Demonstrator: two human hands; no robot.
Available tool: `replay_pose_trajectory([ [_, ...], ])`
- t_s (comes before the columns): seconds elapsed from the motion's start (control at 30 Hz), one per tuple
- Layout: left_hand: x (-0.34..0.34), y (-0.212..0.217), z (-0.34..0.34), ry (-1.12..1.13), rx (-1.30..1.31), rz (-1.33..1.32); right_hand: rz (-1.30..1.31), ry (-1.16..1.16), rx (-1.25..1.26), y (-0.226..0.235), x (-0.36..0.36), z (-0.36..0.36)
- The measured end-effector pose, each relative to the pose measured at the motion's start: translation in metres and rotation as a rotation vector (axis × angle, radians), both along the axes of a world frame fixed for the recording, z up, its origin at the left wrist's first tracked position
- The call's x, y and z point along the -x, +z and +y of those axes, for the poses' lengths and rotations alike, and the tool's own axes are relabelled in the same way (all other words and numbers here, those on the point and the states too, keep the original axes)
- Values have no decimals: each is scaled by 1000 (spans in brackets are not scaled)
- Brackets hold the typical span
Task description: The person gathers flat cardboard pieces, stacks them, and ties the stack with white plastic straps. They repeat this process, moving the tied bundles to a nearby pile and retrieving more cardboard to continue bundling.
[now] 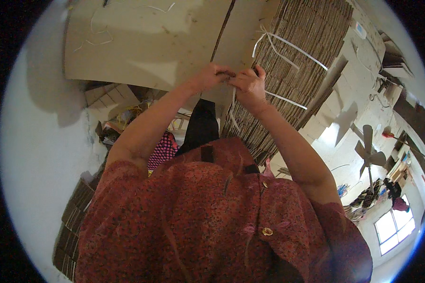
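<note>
My two hands meet over the near left edge of a large bundle of brown cardboard sheets, seen edge-on. My left hand is closed, its fingertips pinched close to the right hand's; what lies between them is too small to make out. My right hand is closed on a thin white strap, whose loose end hangs down beside the bundle. Farther along, a second white strap runs across the bundle, knotted at its left side with loose tails. Another length of white strap leads right from my right wrist across the sheets.
A pale board-like surface with loose white strings lies at the far left. Below it are cardboard pieces and a pink-dotted cloth. To the right stand a fan and a bright window. More cardboard stacks are at the lower left.
</note>
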State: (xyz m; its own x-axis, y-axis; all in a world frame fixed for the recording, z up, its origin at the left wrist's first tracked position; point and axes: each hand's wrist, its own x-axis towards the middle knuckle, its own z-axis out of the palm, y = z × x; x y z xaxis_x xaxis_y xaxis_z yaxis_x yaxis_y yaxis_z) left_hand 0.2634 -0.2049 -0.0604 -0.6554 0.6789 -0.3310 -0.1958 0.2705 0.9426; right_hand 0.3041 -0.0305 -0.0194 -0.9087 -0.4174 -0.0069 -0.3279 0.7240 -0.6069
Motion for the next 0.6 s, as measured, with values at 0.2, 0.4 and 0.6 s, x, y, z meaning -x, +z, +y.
replay_pose_trajectory([
  [0.2,19,10,2,-259,123,-403,174,-75,41,-12,-5,-3],
  [0.4,2,9,6,27,60,543,249,-95,238,-8,-5,3],
  [0.6,-22,12,16,-53,594,210,126,-178,186,18,-26,33],
])
